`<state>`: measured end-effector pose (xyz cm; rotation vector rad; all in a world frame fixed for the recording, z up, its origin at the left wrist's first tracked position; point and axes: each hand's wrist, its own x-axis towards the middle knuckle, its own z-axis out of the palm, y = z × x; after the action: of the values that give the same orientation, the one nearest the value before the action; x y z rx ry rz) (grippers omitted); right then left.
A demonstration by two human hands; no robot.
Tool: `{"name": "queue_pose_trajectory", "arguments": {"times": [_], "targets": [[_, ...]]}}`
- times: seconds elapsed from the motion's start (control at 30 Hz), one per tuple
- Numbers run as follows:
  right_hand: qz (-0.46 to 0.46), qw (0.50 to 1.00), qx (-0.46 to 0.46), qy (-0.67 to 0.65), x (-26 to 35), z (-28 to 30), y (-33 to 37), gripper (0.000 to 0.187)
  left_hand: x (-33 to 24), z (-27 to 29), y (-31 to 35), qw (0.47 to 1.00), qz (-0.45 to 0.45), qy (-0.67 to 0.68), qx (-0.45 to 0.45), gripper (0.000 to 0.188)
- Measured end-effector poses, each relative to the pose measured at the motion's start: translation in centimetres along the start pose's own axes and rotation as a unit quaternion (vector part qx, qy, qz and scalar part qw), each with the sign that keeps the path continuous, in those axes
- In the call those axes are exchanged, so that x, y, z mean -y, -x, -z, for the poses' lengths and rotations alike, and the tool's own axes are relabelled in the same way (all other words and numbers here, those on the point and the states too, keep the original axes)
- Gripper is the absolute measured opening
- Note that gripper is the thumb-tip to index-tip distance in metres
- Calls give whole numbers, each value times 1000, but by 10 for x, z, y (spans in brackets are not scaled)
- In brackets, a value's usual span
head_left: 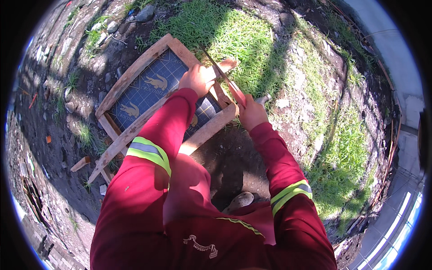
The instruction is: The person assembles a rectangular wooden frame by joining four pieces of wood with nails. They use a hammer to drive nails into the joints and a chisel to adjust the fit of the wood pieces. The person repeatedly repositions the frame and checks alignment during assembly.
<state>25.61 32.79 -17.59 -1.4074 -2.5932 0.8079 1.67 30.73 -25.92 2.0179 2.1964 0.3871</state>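
A long wooden strip (pixel 135 130) lies slantwise across a wooden frame (pixel 130 76). The frame surrounds a dark blue panel (pixel 139 92) marked with grid lines and pale animal pictures. Near the strip's far end, my left hand (pixel 196 80) is closed around it, with a short end sticking out beyond the fingers. My right hand (pixel 253 112) grips what looks like a handsaw (pixel 231 87), its thin blade seen nearly edge-on. That blade slants up and left across the strip's end, just right of my left hand. My palms hide parts of both things.
A grey metal piece, perhaps a hammer head (pixel 265 98), shows beside my right hand. Grass (pixel 243 36) grows beyond the frame. Stones (pixel 145 13) and a short wood offcut (pixel 81 164) lie on the soil at left. A pale wall (pixel 382 40) borders the right side.
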Motion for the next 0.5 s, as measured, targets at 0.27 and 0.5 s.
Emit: {"name": "queue_pose_trajectory", "arguments": {"times": [0.27,0.5], "targets": [[-73,994,86,9,-46,67,122,30,-1,8,0,995,81,57,8,42],[-4,998,25,50,-5,-8,-18,19,-5,11,0,997,41,41,43,32]]}}
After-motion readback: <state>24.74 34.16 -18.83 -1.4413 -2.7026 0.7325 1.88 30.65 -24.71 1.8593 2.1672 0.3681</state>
